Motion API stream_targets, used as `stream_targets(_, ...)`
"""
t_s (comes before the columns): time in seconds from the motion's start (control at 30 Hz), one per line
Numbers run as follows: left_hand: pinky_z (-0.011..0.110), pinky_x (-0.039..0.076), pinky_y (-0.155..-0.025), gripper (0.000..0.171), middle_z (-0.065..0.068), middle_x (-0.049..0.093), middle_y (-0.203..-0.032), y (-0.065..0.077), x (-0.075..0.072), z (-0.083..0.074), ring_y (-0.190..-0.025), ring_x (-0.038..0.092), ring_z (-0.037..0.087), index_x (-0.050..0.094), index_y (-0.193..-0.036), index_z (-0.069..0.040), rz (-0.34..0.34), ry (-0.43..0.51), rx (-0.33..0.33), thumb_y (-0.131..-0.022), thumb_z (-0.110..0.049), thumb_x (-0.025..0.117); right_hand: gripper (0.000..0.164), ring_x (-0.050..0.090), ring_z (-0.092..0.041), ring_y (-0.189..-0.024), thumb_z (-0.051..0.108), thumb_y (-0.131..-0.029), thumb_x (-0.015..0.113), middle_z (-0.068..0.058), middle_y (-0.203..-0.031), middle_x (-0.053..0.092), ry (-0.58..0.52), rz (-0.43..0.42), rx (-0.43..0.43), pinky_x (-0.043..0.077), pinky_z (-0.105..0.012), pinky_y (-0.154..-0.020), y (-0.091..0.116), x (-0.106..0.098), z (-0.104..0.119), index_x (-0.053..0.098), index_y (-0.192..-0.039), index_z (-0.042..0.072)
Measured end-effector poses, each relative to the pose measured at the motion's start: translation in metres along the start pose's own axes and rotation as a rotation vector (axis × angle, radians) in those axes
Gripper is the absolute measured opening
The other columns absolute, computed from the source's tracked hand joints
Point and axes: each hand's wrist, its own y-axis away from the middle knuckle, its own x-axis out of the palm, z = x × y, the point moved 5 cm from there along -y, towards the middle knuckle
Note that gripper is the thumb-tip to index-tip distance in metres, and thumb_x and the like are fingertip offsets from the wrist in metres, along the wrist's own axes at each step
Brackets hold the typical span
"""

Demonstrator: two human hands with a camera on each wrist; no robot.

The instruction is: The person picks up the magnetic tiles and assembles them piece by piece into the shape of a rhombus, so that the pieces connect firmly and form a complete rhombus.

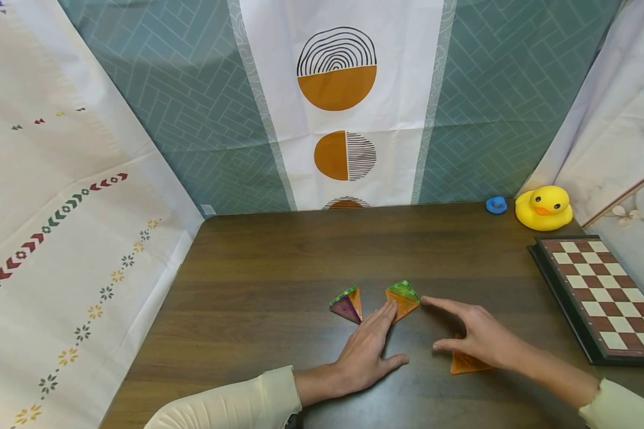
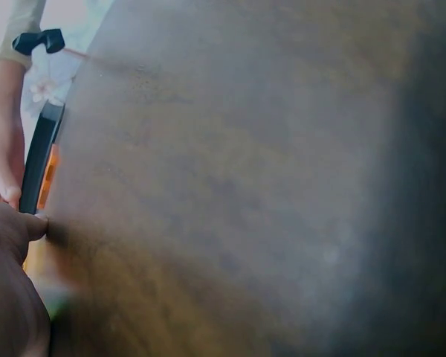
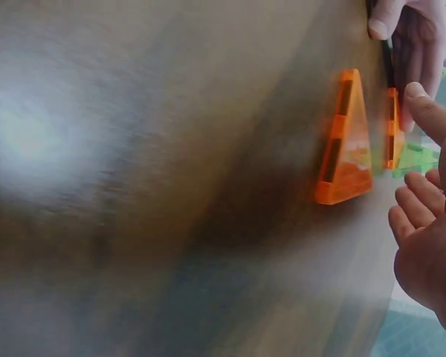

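On the table, my left hand [image 1: 366, 353] lies with straight fingers, its fingertips touching an orange triangular tile [image 1: 406, 307]. A green tile [image 1: 405, 289] adjoins that tile's far side. To the left of these fingertips is another cluster: a purple tile [image 1: 344, 310], a narrow orange tile [image 1: 357, 301] and a green tile [image 1: 347, 293]. My right hand [image 1: 483, 335] has its index finger extended to the right corner of the green and orange pair, thumb held apart, gripping nothing. Partly under it in the head view sits a loose orange triangular tile [image 3: 348, 141], whole in the right wrist view.
A brown-and-white chessboard [image 1: 606, 292] lies along the table's right side. At the back right corner stand a big yellow rubber duck [image 1: 543, 208] and a small blue duck [image 1: 496, 205]. Patterned cloth [image 1: 193, 119] hangs behind the wooden table [image 1: 257, 256].
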Motion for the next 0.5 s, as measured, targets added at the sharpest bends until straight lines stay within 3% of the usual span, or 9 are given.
stream_targets(0.23, 0.043, 0.034, -0.124, 0.098, 0.017, 0.036, -0.169, 0.001, 0.0, 0.0, -0.156, 0.035, 0.027, 0.031, -0.164, 0.003, -0.004, -0.003, 0.003, -0.094, -0.042, 0.083, 0.072, 0.064, -0.01, -0.125, 0.035, -0.079, 0.095, -0.001, -0.138, 0.069, -0.027, -0.069, -0.082, 0.048, -0.015, -0.102, 0.016, -0.002, -0.001, 0.066, -0.142, 0.012)
stream_targets(0.5, 0.043, 0.035, -0.123, 0.099, 0.018, 0.039, -0.167, 0.0, 0.0, -0.001, -0.155, 0.037, 0.028, 0.033, -0.163, 0.004, -0.023, -0.008, 0.01, -0.092, -0.041, 0.085, 0.075, 0.063, -0.005, -0.124, 0.036, -0.076, 0.097, 0.003, -0.138, 0.07, -0.018, -0.116, -0.102, 0.04, -0.007, -0.102, 0.034, -0.004, -0.014, 0.067, -0.142, 0.015)
